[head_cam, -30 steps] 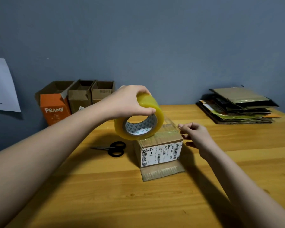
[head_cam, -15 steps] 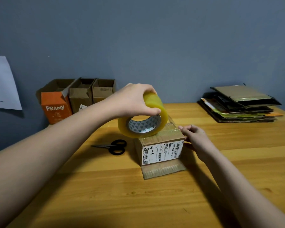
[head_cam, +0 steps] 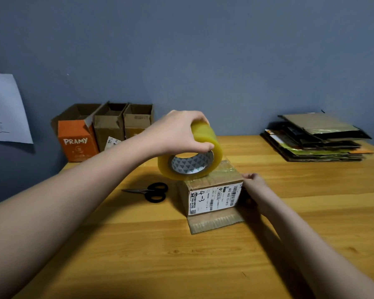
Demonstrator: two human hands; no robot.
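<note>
Well, on the wooden table (head_cam: pixel 138 255) the small cardboard box (head_cam: pixel 212 197) stands near the middle, top closed, a clear strip of tape running across it toward the right edge; one flap (head_cam: pixel 216 221) lies flat in front, unsealed. The tape roll (head_cam: pixel 207 137) is at the box's upper left edge, the left hand (head_cam: pixel 177 132) gripping it from above, fingers and thumb curled round it. The right hand (head_cam: pixel 252 180) touches the box's right side; whether it pinches the tape end I cannot tell. I'd judge the strip laid but uncut, the scissors (head_cam: pixel 151 192) lying untouched alongside.
</note>
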